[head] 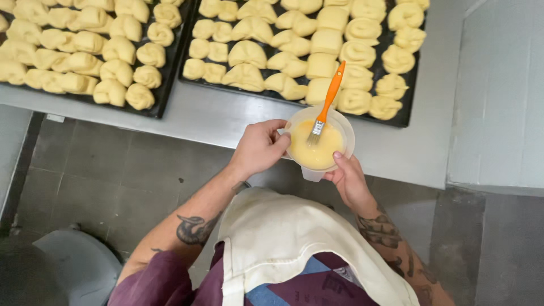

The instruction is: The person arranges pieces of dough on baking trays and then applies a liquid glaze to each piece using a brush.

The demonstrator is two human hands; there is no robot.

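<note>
Both my hands hold a small clear plastic bowl (347,127) of yellow egg wash at the table's near edge. My left hand (258,148) grips its left rim and my right hand (347,178) cups it from below on the right. An orange-handled pastry brush (328,99) stands in the bowl, bristles in the liquid, handle leaning up over the right tray. Neither hand touches the brush.
Two dark baking trays, the left tray (165,90) and the right tray (405,116), lie on the grey metal table (226,116), each filled with several raw dough rolls. A grey surface (498,102) is at the right. Tiled floor lies below, with a grey round object (79,260) at lower left.
</note>
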